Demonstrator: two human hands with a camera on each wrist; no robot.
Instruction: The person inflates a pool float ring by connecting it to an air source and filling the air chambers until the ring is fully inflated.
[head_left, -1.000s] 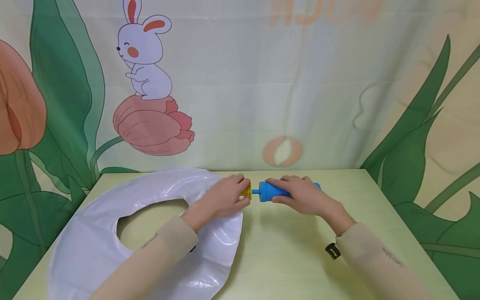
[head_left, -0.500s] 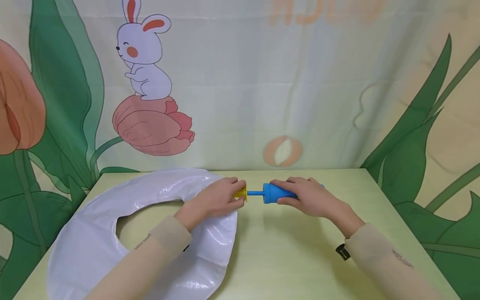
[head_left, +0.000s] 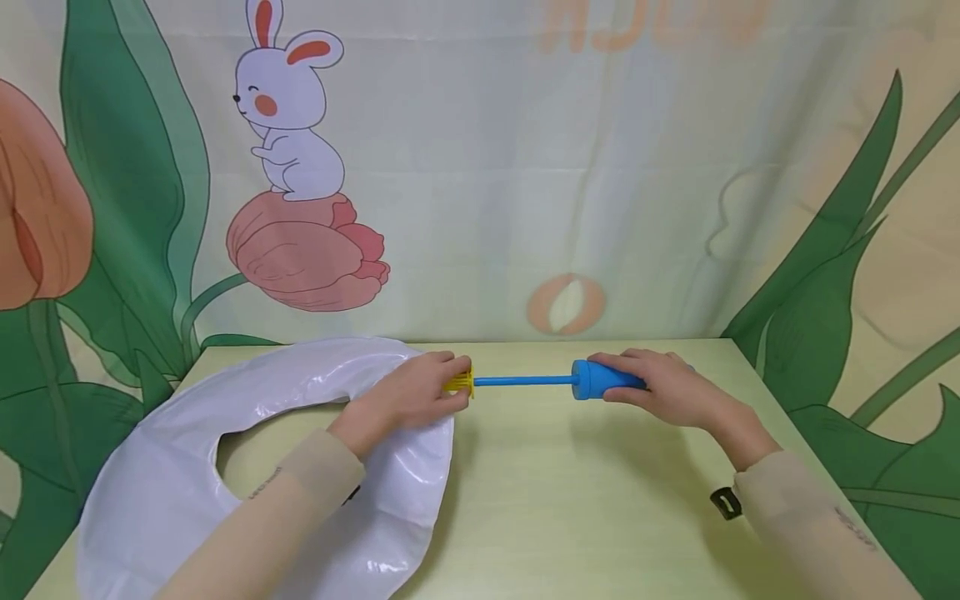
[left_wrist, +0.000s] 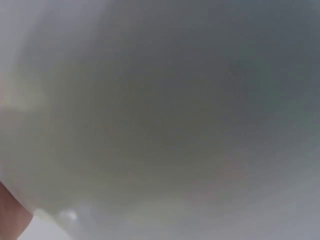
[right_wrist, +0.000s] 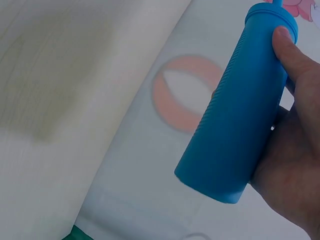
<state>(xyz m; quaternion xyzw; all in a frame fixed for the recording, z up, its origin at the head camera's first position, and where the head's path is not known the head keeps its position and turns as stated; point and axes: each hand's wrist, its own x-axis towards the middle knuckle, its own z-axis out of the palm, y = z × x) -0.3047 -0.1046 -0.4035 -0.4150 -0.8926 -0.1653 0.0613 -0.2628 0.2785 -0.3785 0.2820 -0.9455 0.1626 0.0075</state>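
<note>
Fingers [head_left: 454, 365] curl on both sides: with our left hand [head_left: 405, 393] we grip the yellow handle, and our right hand [head_left: 667, 387] is wrapped round the blue barrel. Behind everything we see a printed curtain [head_left: 480, 167], and before it the pale table [head_left: 540, 500]. Over the table's left part lies a glossy white ring [head_left: 150, 500], creased and slack, passing beneath our left hand. Next comes the barrel [right_wrist: 235, 110], well apart from the left fingers; the right thumb [right_wrist: 292, 55] presses near its collared end, and its other end sticks out past the palm. A thin blue rod [head_left: 522, 381] bridges the gap between our hands. Smallest, the handle [head_left: 459, 382] sits between left thumb and fingers, partly covered by them.
</note>
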